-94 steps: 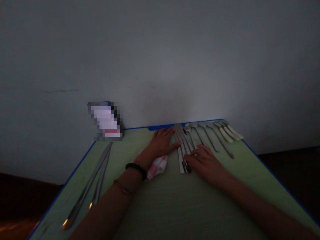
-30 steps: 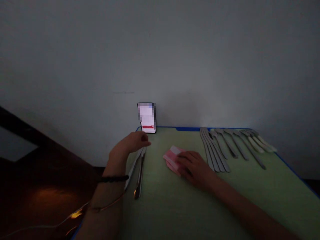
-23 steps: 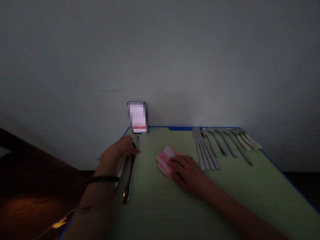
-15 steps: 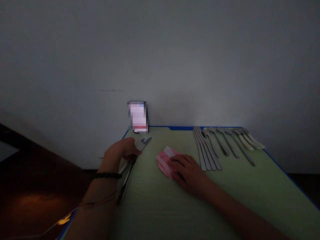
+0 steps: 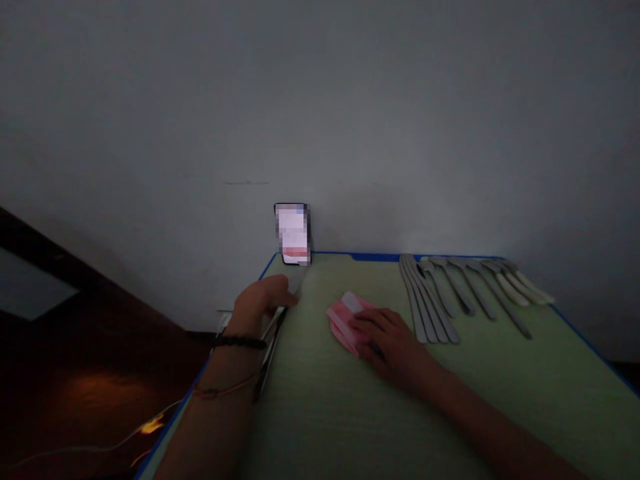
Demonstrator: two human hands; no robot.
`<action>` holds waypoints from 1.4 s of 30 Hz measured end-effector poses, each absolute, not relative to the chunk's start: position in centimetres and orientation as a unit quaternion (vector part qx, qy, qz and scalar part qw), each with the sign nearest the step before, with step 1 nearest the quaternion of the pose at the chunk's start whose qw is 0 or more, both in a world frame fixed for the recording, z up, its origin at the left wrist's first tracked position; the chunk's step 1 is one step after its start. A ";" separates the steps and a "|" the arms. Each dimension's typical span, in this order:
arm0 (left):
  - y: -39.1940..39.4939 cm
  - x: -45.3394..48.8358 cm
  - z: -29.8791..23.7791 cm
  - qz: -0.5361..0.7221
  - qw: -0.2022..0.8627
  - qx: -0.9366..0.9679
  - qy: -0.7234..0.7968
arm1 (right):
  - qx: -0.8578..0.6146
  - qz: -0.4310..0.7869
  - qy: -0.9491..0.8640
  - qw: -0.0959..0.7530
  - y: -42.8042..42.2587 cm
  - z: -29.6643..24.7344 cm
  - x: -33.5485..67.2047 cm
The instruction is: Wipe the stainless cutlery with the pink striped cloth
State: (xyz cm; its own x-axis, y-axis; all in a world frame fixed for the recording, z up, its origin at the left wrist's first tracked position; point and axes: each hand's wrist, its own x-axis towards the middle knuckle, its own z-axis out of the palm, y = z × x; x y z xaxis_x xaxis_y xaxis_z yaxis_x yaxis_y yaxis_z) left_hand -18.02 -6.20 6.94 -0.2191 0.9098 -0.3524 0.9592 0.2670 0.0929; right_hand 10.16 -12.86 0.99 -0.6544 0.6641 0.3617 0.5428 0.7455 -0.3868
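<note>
Two hands: left hand (image 5: pixel 263 297) at the far left of the worktop (image 5: pixel 320 413), right hand (image 5: pixel 393 340) nearer the middle.
Left grip: apparently pinching the knives (image 5: pixel 269 363), blade blurred past the fingers, handles slanting back beside the wrist.
Right grip: laid over the pink-and-white cloth (image 5: pixel 343 320), fingers curled; cannot tell whether pinching or just pressing.
Knife risk: possible slipping or splaying, from an uneven hold on overlapping handles; possible nick to the fingers, from closeness to the blade.
Phone risk: possible toppling of the propped phone (image 5: pixel 294 230), from a nudge by the blade in front.
Knives: at least two, partly hidden.
Flat-handled pieces (image 5: pixel 428 327): four, bunched.
Slim-handled pieces (image 5: pixel 479 291): four, fanned.
Pale-handled pieces (image 5: pixel 514 288): three, apparently, far right.
Cloth, phone: one each.
</note>
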 end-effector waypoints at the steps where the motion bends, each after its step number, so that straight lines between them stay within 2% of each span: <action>1: -6.2 -18.0 7.2 -0.083 0.183 0.599 0.775 | -0.333 0.124 -0.901 0.247 -12.8 1.0 10.2; 4: -6.2 -17.5 7.9 -0.108 0.212 0.596 0.767 | -0.334 0.125 -0.902 0.245 -12.8 1.0 10.2; 14: -6.6 -16.9 8.5 -0.113 0.215 0.608 0.756 | -0.335 0.129 -0.901 0.244 -13.0 1.3 10.0; 19: -6.9 -16.2 10.5 -0.062 0.208 0.649 0.729 | -0.336 0.135 -0.900 0.243 -13.0 1.7 9.9; 23: -7.7 -14.6 12.7 0.012 0.167 0.694 0.700 | -0.396 0.165 -0.872 0.236 -13.2 2.2 9.7; 29: -8.8 -11.9 14.1 0.101 0.129 0.725 0.669 | -0.418 0.163 -0.875 0.182 -13.3 3.4 10.0; 33: -9.1 -11.0 13.6 0.107 0.193 0.735 0.641 | -0.405 0.193 -0.880 0.158 -12.6 5.0 11.5; 37: -9.3 -10.6 13.2 0.086 0.246 0.744 0.616 | -0.328 0.210 -0.912 0.131 -12.3 7.0 13.8; 39: -9.3 -10.5 13.3 0.080 0.235 0.755 0.607 | -0.317 0.167 -0.928 0.104 -12.2 7.4 14.5; 42: -9.3 -10.0 13.4 0.091 0.160 0.777 0.602 | -0.331 0.116 -0.933 0.074 -12.1 7.1 14.4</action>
